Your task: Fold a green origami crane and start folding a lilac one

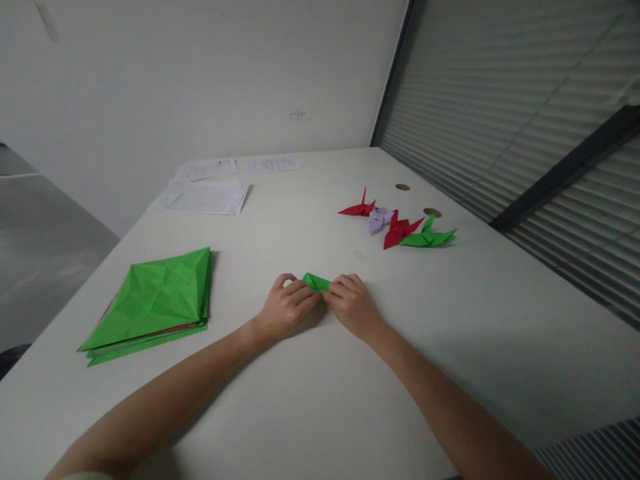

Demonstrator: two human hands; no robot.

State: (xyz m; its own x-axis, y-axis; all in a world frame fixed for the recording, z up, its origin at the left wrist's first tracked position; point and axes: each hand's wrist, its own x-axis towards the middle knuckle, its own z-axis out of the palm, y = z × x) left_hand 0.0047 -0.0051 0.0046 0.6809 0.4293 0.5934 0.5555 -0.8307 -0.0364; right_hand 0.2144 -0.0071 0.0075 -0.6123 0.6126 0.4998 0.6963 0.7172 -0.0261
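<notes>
A small folded green paper piece (pixel 316 281) lies on the white table (pixel 320 400) in front of me. My left hand (pixel 287 308) pinches its left side, fingers curled onto it. From the right, my right hand (pixel 353 303) grips the same piece, fingers closed over its edge. Most of the paper is hidden under my fingers. To the left lies a stack of creased green square sheets (pixel 155 300) with red edges showing beneath.
Several finished paper cranes sit at the right rear: a red crane (pixel 358 208), a lilac crane (pixel 379 219), another red crane (pixel 399 230) and a green crane (pixel 429 237). Printed white papers (pixel 203 196) lie at the far left. Window blinds (pixel 525 113) run along the right.
</notes>
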